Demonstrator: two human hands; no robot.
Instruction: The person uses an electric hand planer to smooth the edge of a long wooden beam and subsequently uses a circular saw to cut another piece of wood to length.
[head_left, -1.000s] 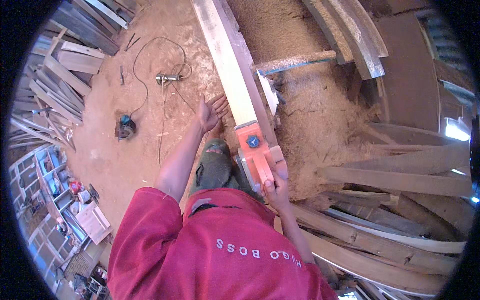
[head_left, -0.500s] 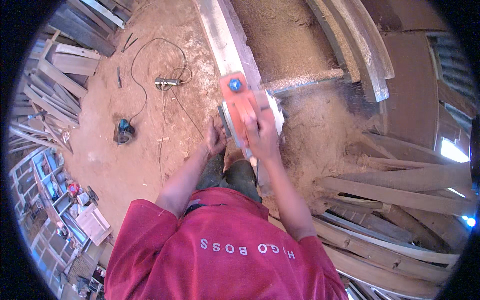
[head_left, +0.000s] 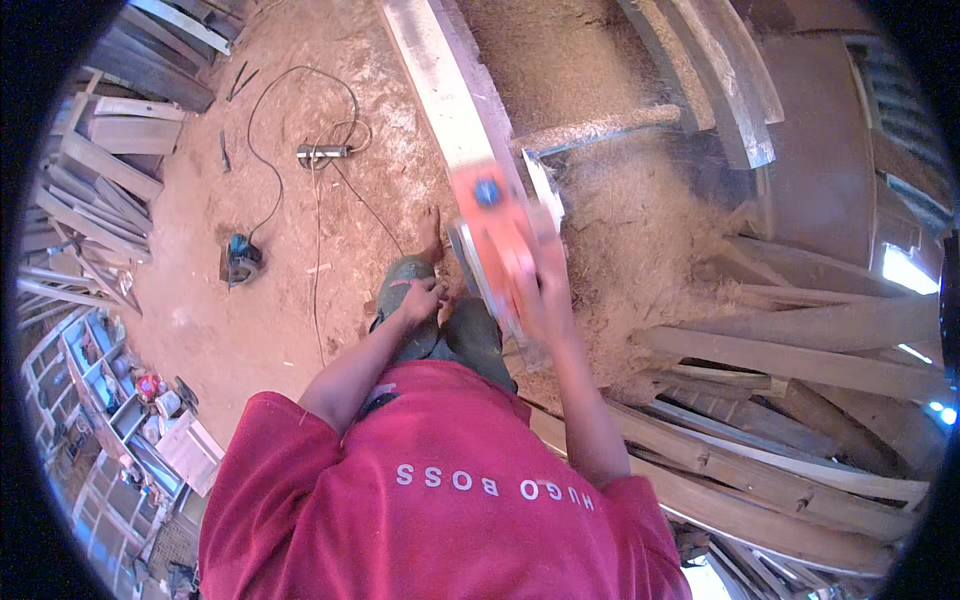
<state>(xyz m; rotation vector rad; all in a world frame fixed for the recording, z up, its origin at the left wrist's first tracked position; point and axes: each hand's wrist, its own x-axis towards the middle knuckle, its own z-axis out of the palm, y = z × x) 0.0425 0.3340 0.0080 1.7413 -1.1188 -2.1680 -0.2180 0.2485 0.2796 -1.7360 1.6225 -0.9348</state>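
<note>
My right hand (head_left: 545,305) is wrapped round the rear handle of an orange electric planer (head_left: 495,228) with a blue front knob (head_left: 486,191). The planer sits on a long pale wooden beam (head_left: 440,85) running away from me; motion blurs the tool and my fingers. White pieces, perhaps shavings, stick out at its right side (head_left: 543,187). My left hand (head_left: 424,300) rests against my trouser leg (head_left: 410,272) near the knee, left of the planer, fingers loosely bent and apart, with nothing visible in them.
Left on the dusty floor lie a blue-green circular saw (head_left: 241,262), a cylindrical metal tool (head_left: 323,152) and looping cords (head_left: 290,75). Planks lean at the far left (head_left: 120,135); timber is piled at the right (head_left: 770,360). A sawdust-covered bar (head_left: 600,130) lies right of the beam.
My left hand has left the planer's side and come back to my leg. The planer and my right hand have shifted slightly right and toward me. A bare foot now shows beside the beam.
</note>
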